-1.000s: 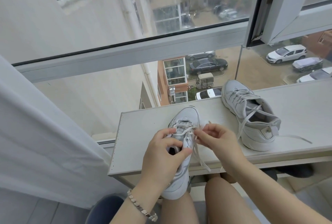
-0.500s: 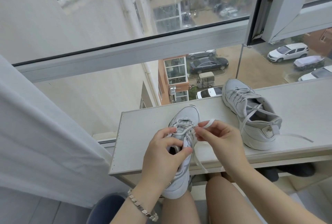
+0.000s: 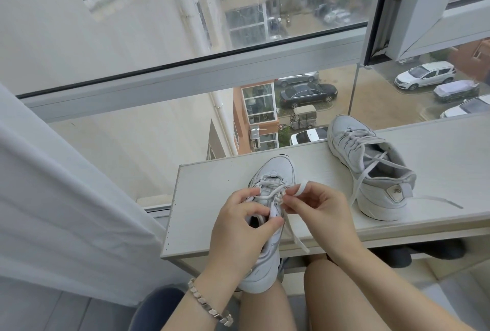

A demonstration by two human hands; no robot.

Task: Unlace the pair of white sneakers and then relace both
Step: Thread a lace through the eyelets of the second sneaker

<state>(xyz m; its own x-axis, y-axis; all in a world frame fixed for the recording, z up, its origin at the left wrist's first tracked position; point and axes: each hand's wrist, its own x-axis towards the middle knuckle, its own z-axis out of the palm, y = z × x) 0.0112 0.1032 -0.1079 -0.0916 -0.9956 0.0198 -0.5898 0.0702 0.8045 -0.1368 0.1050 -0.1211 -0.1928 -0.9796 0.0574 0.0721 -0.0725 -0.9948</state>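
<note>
Metal links, squarish and shiny, form the single bracelet on the left wrist, nearest the camera. Two bare hands are raised above two bare knees. The left hand curls its thumb and fingers round the eyelet edge of the near sneaker. This is a smooth white shoe with its heel on the left thigh and its toe on the pale, wood-grained board. The right hand pinches that shoe's flat woven lace between thumb and fingertips. A small loop stands above them, and one loose tail hangs over the board's edge. Farther right on the board sits the second sneaker, heel toward the person, with slack laces and one end trailing across the surface. One soft white curtain hangs at the left. Beyond the glass there are parked cars.
</note>
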